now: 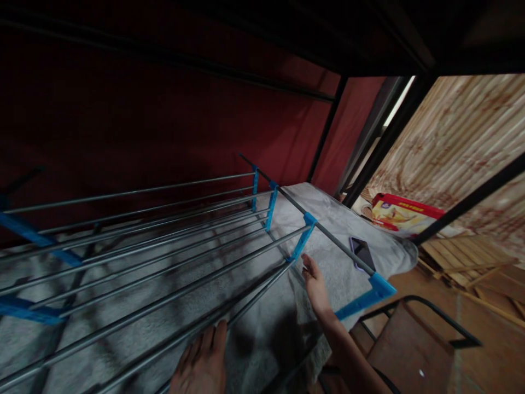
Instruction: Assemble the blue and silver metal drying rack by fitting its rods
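A rack of grey metal rods (180, 288) joined by blue plastic brackets (303, 238) spans the surface in front of me. My left hand (203, 358) is at the bottom centre, back upward and fingers stretched out by the nearest rods. Whether its fingertips press on a rod, I cannot tell. My right hand (315, 282) is just right of the lower end of a blue bracket, fingers loosely bent and apart, with nothing visible in them. Beyond it, a dark crossbar (340, 244) runs through the brackets to a blue corner piece (381, 287).
Grey cloth (328, 202) covers the surface, and a phone (361, 253) lies on it under the crossbar. Dark metal posts (388, 153) rise at the right. Beyond are a red and yellow box (406, 214), wooden slats (467, 254) and a chair (414, 339).
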The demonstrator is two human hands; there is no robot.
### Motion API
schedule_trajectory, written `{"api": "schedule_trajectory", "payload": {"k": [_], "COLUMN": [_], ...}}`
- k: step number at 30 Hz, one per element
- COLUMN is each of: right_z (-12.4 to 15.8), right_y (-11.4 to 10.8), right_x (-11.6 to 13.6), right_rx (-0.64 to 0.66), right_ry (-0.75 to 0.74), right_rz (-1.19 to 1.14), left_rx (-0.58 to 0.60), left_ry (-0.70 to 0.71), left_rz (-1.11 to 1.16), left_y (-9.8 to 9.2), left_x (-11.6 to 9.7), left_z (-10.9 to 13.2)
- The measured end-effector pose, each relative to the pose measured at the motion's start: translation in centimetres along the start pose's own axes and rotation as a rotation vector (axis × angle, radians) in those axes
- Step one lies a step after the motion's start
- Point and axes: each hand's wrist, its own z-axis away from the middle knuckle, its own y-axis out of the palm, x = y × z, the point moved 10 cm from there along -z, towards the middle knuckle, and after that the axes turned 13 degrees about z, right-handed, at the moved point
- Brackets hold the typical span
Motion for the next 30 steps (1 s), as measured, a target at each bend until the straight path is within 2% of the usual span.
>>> {"api": "schedule_trajectory", "payload": {"k": [4, 8, 24, 30], "right_z": [-0.9, -1.2, -0.7, -0.7], "right_y": [1.3, 2.1, 2.2, 2.2], "right_x": [0.0, 1.2, 4.0, 3.9], "right_rx": [0.027, 0.086, 0.139, 0.135], "right_ry": [-0.006, -0.053, -0.159, -0.145], "right_rz": [-0.034, -0.024, 0.005, 0.034], "left_rx": [-0.045, -0.067, 0.054, 0.018], "left_ry": [-0.005, -0.031, -0.070, -0.062], "left_rz": [0.017, 0.061, 0.102, 0.157], "left_y": [0.4, -0.2, 0.3, 0.0], "left_x": [0.8, 1.3, 1.7, 2.0], "left_z": [-0.9, -1.6, -3.5, -3.6]}}
